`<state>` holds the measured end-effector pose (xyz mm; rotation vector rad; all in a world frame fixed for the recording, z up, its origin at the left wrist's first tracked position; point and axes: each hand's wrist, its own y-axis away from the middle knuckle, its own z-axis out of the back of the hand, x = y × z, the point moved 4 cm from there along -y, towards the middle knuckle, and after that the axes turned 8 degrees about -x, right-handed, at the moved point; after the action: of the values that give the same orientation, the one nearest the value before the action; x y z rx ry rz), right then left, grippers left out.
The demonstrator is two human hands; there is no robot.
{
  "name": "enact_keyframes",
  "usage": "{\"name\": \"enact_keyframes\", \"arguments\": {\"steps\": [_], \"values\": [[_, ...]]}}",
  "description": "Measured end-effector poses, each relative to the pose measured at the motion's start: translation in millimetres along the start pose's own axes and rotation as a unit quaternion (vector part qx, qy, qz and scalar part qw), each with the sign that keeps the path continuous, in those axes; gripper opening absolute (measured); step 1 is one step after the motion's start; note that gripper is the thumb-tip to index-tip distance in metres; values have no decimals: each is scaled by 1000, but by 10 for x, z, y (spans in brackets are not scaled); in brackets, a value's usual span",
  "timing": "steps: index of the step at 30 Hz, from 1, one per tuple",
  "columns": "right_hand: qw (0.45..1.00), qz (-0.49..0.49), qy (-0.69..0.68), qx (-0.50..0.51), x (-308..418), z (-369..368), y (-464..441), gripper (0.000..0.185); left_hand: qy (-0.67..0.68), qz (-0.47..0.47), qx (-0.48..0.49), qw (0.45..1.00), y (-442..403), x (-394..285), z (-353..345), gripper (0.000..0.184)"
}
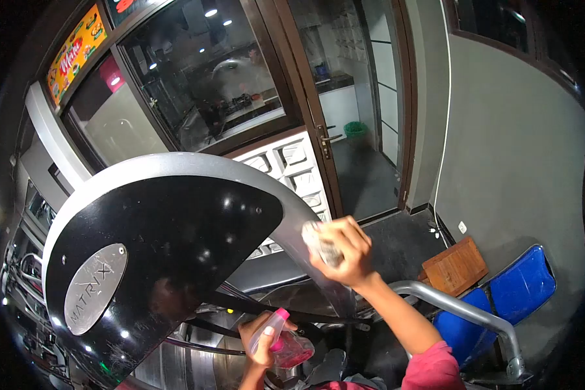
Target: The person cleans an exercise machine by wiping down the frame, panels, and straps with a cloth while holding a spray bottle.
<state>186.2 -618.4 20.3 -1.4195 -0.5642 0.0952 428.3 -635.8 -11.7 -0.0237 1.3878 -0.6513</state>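
Note:
A large curved machine housing, black with a silver rim (175,162) and an oval MATRIX plate (96,289), fills the left and middle of the head view. My right hand (346,252) is closed around a crumpled pale cloth (322,244), which lies against or very near the silver rim's right side. Lower down, my left hand (261,344) grips a clear spray bottle (294,350) with a pink top and pink liquid in it. The bottle is tilted, below the rim and in front of the machine's lower parts.
A grey tubular handrail (461,309) curves past my right forearm. Beyond it are a blue folding chair (523,284) and a wooden board (455,266) by the grey wall. A glass door (351,117) and window (201,71) stand behind the machine.

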Motion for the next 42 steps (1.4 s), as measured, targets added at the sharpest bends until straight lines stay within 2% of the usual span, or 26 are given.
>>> {"name": "enact_keyframes", "arguments": {"steps": [3, 6, 7, 11, 13, 15, 18, 20, 22, 23, 25, 27, 29, 32, 35, 38, 42], "values": [[991, 109, 35, 75, -38, 198, 377, 41, 36, 19, -24, 999, 113, 93, 121, 55], [985, 119, 55, 114, 41, 204, 258, 45, 114, 109, -23, 987, 174, 141, 155, 43], [982, 133, 66, 120, 126, 158, 100, 44, 117, 112, -22, 987, 190, 157, 142, 43], [992, 74, 62, 79, 438, -154, -343, 29, 119, 78, -14, 990, 195, 204, 113, 40], [992, 85, 73, 58, 442, -188, -286, 26, 118, 96, -74, 986, 193, 126, 78, 38], [984, 96, 112, 98, 410, -107, -87, 26, 146, 82, -64, 984, 190, 144, 131, 32], [968, 136, 127, 166, 232, 81, 427, 27, 116, 90, -74, 986, 243, 133, 228, 24], [960, 158, 124, 194, 239, 137, 488, 27, 111, 113, -77, 984, 283, 108, 266, 20], [955, 138, 131, 226, 267, 96, 392, 29, 109, 127, -71, 983, 304, 119, 286, 18], [955, 138, 131, 228, 300, 45, 299, 29, 103, 138, -62, 983, 322, 138, 276, 17], [981, 89, 105, 136, 359, -50, -5, 31, 107, 144, -58, 982, 357, 157, 228, 18], [988, 52, 90, 110, 366, -116, -136, 36, 113, 152, -53, 981, 377, 176, 191, 20], [988, 55, 95, 108, 321, -103, -45, 39, 116, 151, -41, 981, 371, 141, 215, 23], [977, 92, 113, 158, 232, 64, 368, 51, 115, 148, -29, 982, 401, 177, 254, 26], [956, 152, 70, 242, 16, 242, 776, 53, 102, 136, -28, 985, 409, 192, 297, 28], [962, 119, 61, 236, 8, 234, 555, 46, 109, 144, -39, 983, 413, 251, 282, 29], [995, 19, 47, 91, 5, 40, 6, 40, 101, 169, -41, 980, 401, 339, 230, 33]]}}
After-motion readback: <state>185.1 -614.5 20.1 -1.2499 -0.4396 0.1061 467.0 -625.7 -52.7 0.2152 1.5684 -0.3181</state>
